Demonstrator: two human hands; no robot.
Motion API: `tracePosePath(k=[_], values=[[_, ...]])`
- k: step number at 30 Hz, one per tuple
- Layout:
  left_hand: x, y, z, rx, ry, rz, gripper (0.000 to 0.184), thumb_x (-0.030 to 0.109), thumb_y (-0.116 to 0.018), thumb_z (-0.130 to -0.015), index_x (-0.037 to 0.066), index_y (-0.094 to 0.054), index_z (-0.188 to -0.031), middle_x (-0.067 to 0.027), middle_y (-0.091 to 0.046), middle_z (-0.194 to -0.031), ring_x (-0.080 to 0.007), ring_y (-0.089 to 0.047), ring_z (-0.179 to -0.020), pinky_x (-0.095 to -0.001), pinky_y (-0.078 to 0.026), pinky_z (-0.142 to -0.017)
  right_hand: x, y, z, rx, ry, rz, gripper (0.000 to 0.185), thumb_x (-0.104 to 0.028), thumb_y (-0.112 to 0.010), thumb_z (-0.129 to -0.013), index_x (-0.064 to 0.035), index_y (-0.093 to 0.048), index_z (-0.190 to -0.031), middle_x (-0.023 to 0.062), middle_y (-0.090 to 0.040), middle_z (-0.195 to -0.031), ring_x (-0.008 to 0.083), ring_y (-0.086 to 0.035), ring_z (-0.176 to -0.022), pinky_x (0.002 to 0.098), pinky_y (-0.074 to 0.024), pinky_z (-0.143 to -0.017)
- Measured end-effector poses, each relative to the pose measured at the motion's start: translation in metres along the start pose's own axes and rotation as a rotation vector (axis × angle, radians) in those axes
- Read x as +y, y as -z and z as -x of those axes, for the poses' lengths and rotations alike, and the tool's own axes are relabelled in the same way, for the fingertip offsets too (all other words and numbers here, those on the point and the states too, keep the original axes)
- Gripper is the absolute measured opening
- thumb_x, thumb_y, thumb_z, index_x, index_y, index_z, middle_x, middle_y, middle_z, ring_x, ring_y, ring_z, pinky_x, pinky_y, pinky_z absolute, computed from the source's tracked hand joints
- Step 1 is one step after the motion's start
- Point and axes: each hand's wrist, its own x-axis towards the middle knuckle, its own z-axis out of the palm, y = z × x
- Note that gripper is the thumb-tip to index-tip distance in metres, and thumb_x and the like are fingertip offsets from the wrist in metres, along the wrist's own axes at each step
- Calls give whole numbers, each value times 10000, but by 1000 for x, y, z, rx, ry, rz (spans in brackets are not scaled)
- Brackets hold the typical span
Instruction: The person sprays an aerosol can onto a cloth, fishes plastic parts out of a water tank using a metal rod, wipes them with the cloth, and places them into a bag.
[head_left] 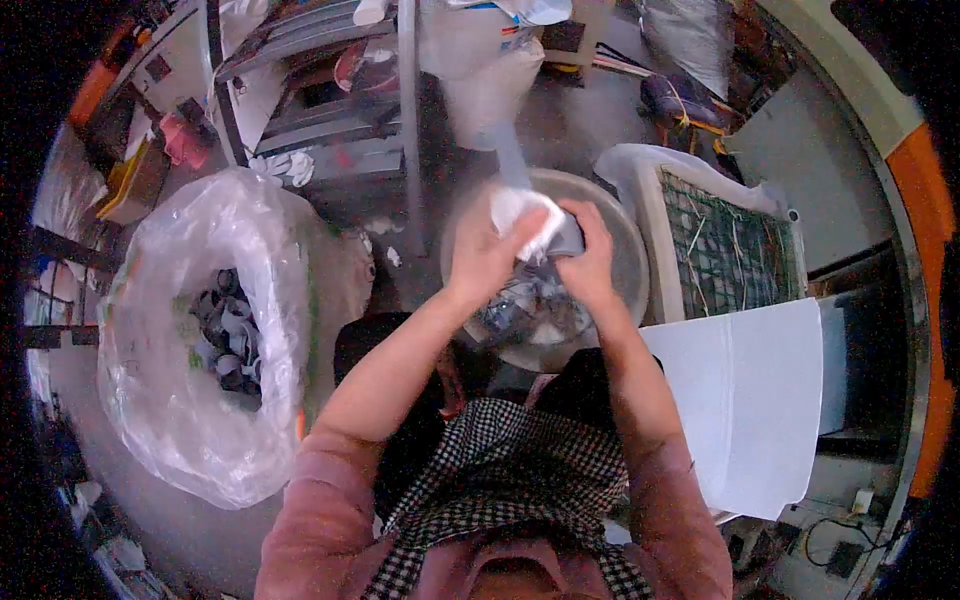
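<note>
1. Left hand (487,258): half closed, fingers and thumb pinching a white cloth (520,212); it is above the upper part of a round basin (634,245).
2. Right hand (592,250): curled around a smooth grey piece (570,238), beside the cloth; loose pieces (540,308) lie below, in the basin.
3. From the basin: plastic bag (240,455) at nine o'clock; white panel (750,400) at four o'clock.

Cool, rather dim light falls across the floor, leaving the basin (628,235) mid-bright, while the white sheet right of it looks palest and the plastic bag left of it carries soft glare. Speckled grain and motion blur soften the view above the basin; edges bend into black.
</note>
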Motion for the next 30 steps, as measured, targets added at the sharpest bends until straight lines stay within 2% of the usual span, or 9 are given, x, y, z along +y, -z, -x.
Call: tracePosePath(k=[2, 5, 6, 10, 13, 16, 24, 27, 30], values=[[4, 5, -2, 41, 157, 114, 253, 188, -629, -842, -15, -583, -986, -61, -650, -887, -117, -598, -804, -261, -471, -702, 0, -2, 1, 34, 35, 40, 398, 28, -621, -603, -33, -562, -993, 139, -563, -910, 333, -562, -858, 311, -434, -789], [-25, 2, 0, 59, 97, 58, 210, 200, -627, -841, 22, -615, -952, -22, -633, -851, -85, -564, -765, -245, -459, -677, 6, -4, 1, 57, 121, 99, 386, 32, -620, -611, -31, -559, -987, 133, -557, -908, 319, -558, -847, 313, -431, -788], [-17, -4, 7, 0, -31, 84, 315, 259, -637, -818, -5, -579, -980, -134, -635, -868, -185, -600, -805, -295, -453, -718, 4, -3, 1, 58, 127, 107, 386, 32, -620, -611, -31, -559, -987, 133, -557, -908, 319, -558, -847, 313, -431, -788], [-9, -6, 6, 53, -82, 39, 343, 228, -634, -825, -17, -537, -1045, -108, -631, -851, -180, -598, -762, -289, -455, -697, 0, -3, 0, 38, 8, -24, 368, 21, -630, -627, -30, -558, -984, 130, -551, -912, 308, -552, -854, 325, -429, -789], [-2, 13, -7, -91, 138, 232, 297, 158, -582, -869, 6, -514, -1115, -65, -625, -931, -121, -588, -758, -259, -479, -678, 9, 0, -2, 32, 126, 11, 371, 1, -651, -622, -38, -563, -981, 132, -550, -909, 301, -552, -859, 325, -434, -775], [13, 33, -26, 42, 281, 652, 289, 159, -515, -902, -23, -500, -1127, -149, -615, -1021, -226, -636, -713, -336, -530, -633, 7, 1, 8, -36, 223, 37, 390, -28, -682, -602, -46, -568, -974, 131, -555, -905, 291, -555, -853, 322, -444, -752], [15, 58, -36, -95, 330, 734, 277, 219, -508, -901, -38, -532, -1001, -134, -595, -797, -281, -634, -661, -389, -549, -607, 6, 7, 5, -116, 330, 27, 562, -60, -752, -481, -78, -584, -1017, 109, -536, -955, 305, -561, -892, 366, -457, -800], [15, 58, -36, -107, 389, 854, 268, 208, -525, -887, -44, -536, -976, -155, -595, -835, -314, -634, -735, -423, -548, -640, 30, 4, 10, -175, 260, -75, 496, -76, -760, -521, -80, -592, -987, 99, -543, -975, 279, -565, -888, 373, -457, -793], [16, 54, -29, -157, 354, 995, 309, 268, -501, -898, -26, -544, -984, -192, -594, -945, -338, -605, -901, -448, -531, -747, 37, -5, 12, -317, -89, -361, 316, -41, -702, -647, -41, -565, -933, 84, -551, -870, 229, -574, -821, 359, -488, -773]])
